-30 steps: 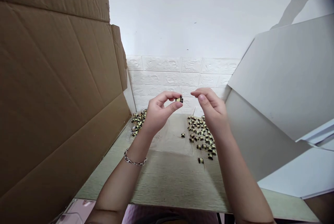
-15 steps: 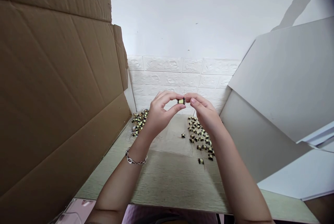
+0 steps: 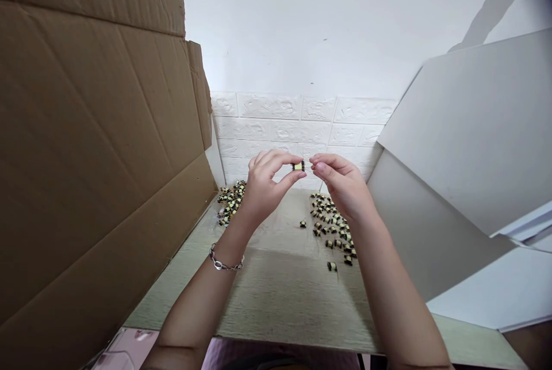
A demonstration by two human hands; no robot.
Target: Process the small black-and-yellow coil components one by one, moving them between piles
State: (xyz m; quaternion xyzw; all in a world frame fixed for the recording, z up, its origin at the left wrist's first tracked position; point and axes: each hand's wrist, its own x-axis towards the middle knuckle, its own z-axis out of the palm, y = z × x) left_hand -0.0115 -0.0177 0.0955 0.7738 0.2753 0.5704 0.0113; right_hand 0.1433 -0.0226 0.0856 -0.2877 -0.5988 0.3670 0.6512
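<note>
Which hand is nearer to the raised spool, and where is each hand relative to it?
Left. The left hand pinches the raised spool; the right hand is just to the right, a small gap from the spool's body.

Shows yellow between black ends on the held coil point(image 3: 298, 167).
Runs streaky grey-green to the near edge of the tabletop point(image 3: 284, 301).

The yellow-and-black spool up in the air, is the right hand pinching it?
No, the left hand pinches that spool between thumb and finger.
</note>
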